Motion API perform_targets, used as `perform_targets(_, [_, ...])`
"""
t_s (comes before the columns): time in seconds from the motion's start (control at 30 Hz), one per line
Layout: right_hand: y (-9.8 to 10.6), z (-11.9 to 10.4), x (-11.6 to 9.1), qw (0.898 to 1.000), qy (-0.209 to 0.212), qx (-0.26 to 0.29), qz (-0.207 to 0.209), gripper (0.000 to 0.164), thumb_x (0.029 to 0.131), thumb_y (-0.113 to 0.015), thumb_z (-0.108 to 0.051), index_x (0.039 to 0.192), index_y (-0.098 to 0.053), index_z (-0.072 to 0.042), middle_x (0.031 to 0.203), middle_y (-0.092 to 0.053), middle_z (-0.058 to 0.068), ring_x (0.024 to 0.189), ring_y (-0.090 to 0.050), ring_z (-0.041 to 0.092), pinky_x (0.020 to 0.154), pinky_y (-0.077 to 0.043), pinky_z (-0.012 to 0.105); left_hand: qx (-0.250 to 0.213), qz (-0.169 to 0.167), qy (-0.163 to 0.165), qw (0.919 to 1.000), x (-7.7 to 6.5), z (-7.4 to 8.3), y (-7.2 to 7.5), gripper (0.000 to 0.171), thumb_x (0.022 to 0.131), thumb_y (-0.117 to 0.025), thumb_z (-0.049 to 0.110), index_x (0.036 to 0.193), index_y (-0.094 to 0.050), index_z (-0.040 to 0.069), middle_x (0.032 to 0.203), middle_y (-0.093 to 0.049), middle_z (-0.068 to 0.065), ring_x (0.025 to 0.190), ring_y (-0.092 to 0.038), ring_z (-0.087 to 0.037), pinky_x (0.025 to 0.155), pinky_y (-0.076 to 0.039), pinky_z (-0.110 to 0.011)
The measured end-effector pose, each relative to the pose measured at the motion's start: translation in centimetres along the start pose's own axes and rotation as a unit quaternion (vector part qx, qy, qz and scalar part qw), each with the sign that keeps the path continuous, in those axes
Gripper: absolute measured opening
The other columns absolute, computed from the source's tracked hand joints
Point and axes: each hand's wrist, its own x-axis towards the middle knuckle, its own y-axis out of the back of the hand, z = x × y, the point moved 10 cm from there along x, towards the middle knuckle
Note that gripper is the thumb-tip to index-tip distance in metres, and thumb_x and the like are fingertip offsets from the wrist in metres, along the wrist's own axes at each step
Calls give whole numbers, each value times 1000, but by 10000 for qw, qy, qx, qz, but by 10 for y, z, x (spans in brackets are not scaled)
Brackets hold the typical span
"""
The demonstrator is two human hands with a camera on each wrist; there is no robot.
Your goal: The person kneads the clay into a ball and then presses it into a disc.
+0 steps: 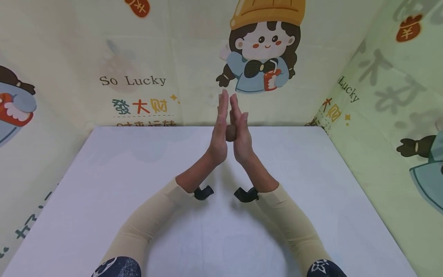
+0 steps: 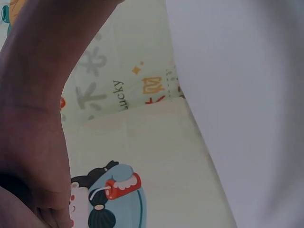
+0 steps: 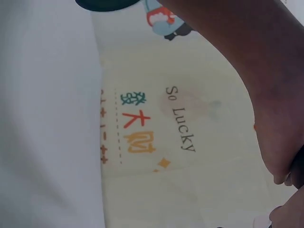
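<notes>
A small brown ball [image 1: 230, 133] sits between the two palms, held up over the white table [image 1: 166, 231]. My left hand [image 1: 219, 136] presses it from the left with straight fingers pointing up and away. From the right, my right hand [image 1: 243, 138] presses against the ball, its fingers straight too. The fingertips of the two hands stand slightly apart. In the left wrist view, part of a dark round shape [image 2: 14, 186] shows between the palms. The right wrist view catches only a sliver of it at the edge.
A patterned cloth wall [image 1: 200, 57] with cartoon figures and lettering rises behind the table, and others flank it left and right. Black wrist straps [image 1: 246, 194] stick out beneath both forearms.
</notes>
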Motion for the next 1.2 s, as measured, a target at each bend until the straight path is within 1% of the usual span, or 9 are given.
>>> perform_targets(0.13, [-5, -4, -2, 9998, 96, -136, -63, 93, 106, -21, -70, 168, -5, -2, 177, -2, 3, 160, -4, 10, 127, -5, 33, -131, 133, 152, 9997, 4, -4, 6, 82, 109, -17, 58, 168, -3, 3, 177, 2, -7, 160, 9, -12, 125, 8, -41])
perform_targets(0.27, [-11, -8, -5, 9994, 99, -302, -96, 94, 105, -20, -73, 168, -5, -4, 177, 1, 1, 160, -2, 12, 127, -2, 35, -346, 224, 329, 9986, 8, -10, 10, 71, 109, -15, 41, 168, -2, 5, 177, 5, -7, 159, 9, -8, 125, 7, -42])
perform_targets(0.37, [-16, -11, -7, 9986, 201, -456, -158, 92, 106, -19, -71, 168, -4, -5, 177, 5, 2, 160, 1, 12, 126, 1, 37, -497, 307, 487, 9971, 9, -16, 13, 69, 105, -13, 32, 169, -2, 6, 177, 7, -7, 158, 8, -5, 126, 3, -41])
perform_targets(0.57, [-22, -17, -12, 9941, 514, -919, -243, 85, 110, -15, -64, 168, -4, -3, 176, 8, 7, 160, 6, 12, 126, 5, 41, -582, 395, 588, 9958, 11, -27, 19, 69, 105, -13, 31, 168, -3, 5, 177, 6, -7, 157, 8, -4, 125, 3, -38])
perform_targets(0.73, [-22, -18, -15, 9926, 544, -1066, -220, 85, 110, -16, -64, 168, -5, -4, 176, 9, 7, 160, 7, 12, 125, 6, 44, -509, 276, 669, 9961, 9, -37, 18, 67, 106, -13, 29, 168, -3, 5, 177, 5, -5, 157, 9, -4, 125, 5, -40])
perform_targets(0.9, [-20, -20, -14, 9924, 537, -1092, -162, 85, 109, -17, -63, 168, -5, -3, 176, 10, 10, 160, 6, 11, 126, 5, 44, -426, 108, 827, 9956, 6, -48, 15, 67, 108, -13, 32, 169, -3, 8, 177, 3, -3, 157, 8, -2, 125, 5, -43])
perform_targets(1.07, [-18, -22, -13, 9920, 521, -1135, -164, 87, 108, -18, -66, 168, -5, -4, 176, 9, 9, 160, 6, 10, 125, 6, 44, -603, 19, 984, 9933, 0, -55, 10, 67, 108, -12, 36, 169, -4, 9, 177, 4, -5, 156, 2, -3, 123, -13, -40])
perform_targets(1.13, [-17, -22, -13, 9920, 522, -1141, -159, 90, 107, -19, -68, 168, -4, -4, 176, 8, 8, 160, 5, 10, 125, 7, 43, -650, -46, 947, 9934, -3, -56, 7, 67, 108, -11, 36, 169, -4, 9, 177, 3, -5, 157, 3, -5, 123, -13, -39])
perform_targets(1.2, [-15, -22, -12, 9919, 535, -1143, -155, 91, 106, -19, -70, 168, -4, -4, 177, 8, 5, 160, 5, 10, 125, 9, 43, -656, -125, 835, 9943, -6, -53, 4, 67, 107, -11, 34, 168, -4, 7, 177, 1, -6, 158, 5, -6, 125, -6, -41])
